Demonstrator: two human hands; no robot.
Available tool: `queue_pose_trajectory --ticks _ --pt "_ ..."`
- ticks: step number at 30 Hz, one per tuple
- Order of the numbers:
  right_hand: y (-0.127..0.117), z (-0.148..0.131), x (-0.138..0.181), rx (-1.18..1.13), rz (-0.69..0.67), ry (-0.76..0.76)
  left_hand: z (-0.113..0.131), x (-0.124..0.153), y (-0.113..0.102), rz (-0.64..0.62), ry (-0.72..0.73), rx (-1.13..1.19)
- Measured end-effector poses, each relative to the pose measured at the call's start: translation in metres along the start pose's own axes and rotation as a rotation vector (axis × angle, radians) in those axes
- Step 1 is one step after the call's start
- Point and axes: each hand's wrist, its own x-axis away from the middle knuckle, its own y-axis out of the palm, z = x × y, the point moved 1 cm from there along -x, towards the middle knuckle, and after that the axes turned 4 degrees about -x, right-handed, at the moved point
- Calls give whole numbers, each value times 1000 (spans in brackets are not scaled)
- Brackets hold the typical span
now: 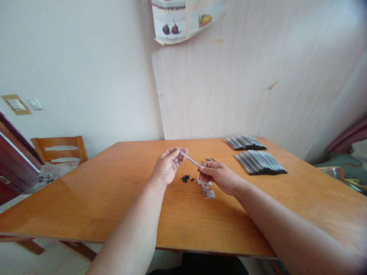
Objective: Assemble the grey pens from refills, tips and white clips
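Observation:
A slim, pale translucent pen barrel (189, 157) slants between my two hands above the table. My left hand (169, 165) pinches its upper left end between thumb and fingers. At the lower right end, my right hand (213, 173) is closed around the barrel, and its fingers hide that tip. Several small black plugs (186, 178) lie on the table below the barrel. Whitish clear plastic clips (210, 194) are scattered just under my right hand, partly covered by it. Behind that hand sit several small metallic pieces (207, 159), too small to make out fully.
Two rows of clear pens with black ends lie at the right, a nearer row (260, 162) and a farther row (246, 143). The wooden table (114, 191) meets the wall at the back. A wooden chair (59, 149) with a plastic bag (59, 171) stands at the left.

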Motion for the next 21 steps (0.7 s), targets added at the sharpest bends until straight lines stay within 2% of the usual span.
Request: queue_pose_trajectory --ticks 4,9,16,21 --pt "0 0 0 -38 -13 30 -1 0 0 -8 -4 0" --pt "2 -4 -1 -34 41 -8 -5 -1 1 9 -31 -1" --pt "2 -5 -1 25 80 -66 -14 8 11 -168 -173 -215" --pt "3 -5 0 83 80 -68 -18 9 11 -176 -164 -274"
